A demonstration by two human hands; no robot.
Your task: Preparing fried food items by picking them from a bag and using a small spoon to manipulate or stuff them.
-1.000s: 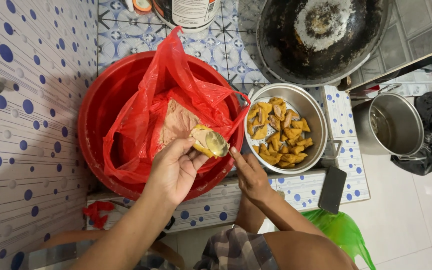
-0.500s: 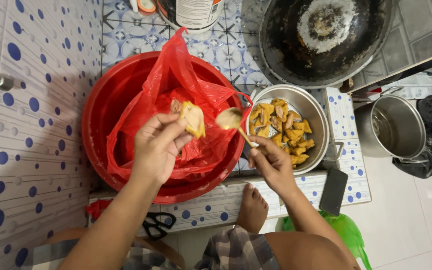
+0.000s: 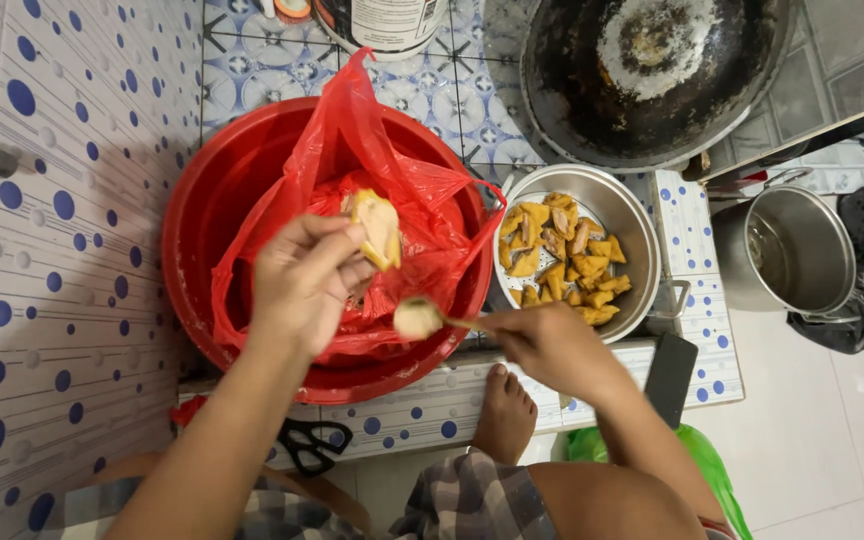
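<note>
Right now the left hand (image 3: 302, 285) is clamped on a yellow fruit piece (image 3: 380, 228) above the red plastic bag (image 3: 352, 190) lining the red basin (image 3: 212, 230), while the right hand (image 3: 552, 350) is closed around a thin tool whose pale, blurred tip (image 3: 418, 318) hangs over the basin's near rim. Judging by that position, scraps could fall past the rim onto the tiled ledge (image 3: 432, 405), near the bare foot (image 3: 505, 420). With its slick look, the piece might slip into the bag, not the metal bowl (image 3: 632, 250) of cut pieces.
</note>
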